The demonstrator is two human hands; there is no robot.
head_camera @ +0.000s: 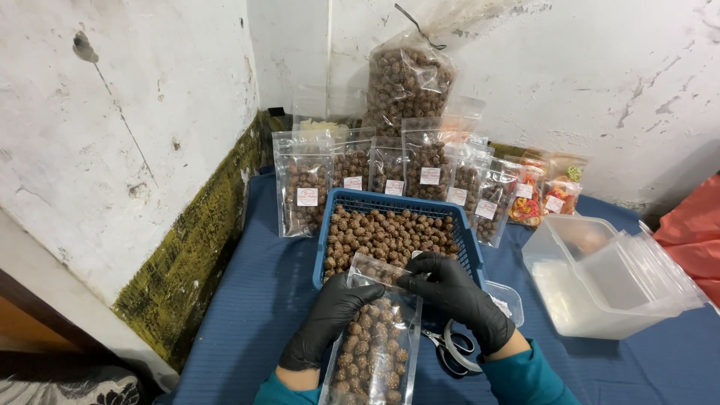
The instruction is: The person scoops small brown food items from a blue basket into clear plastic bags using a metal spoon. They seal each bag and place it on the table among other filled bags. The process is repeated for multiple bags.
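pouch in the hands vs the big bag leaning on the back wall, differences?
The clear flat pouch lies between the black-gloved left hand and right hand, fingers at its top edge; the tall clear plastic bag stands upright at the wall, untouched. The pouch is much smaller. The bag's top is bunched and loose. Both hold brown sesame-speckled balls.
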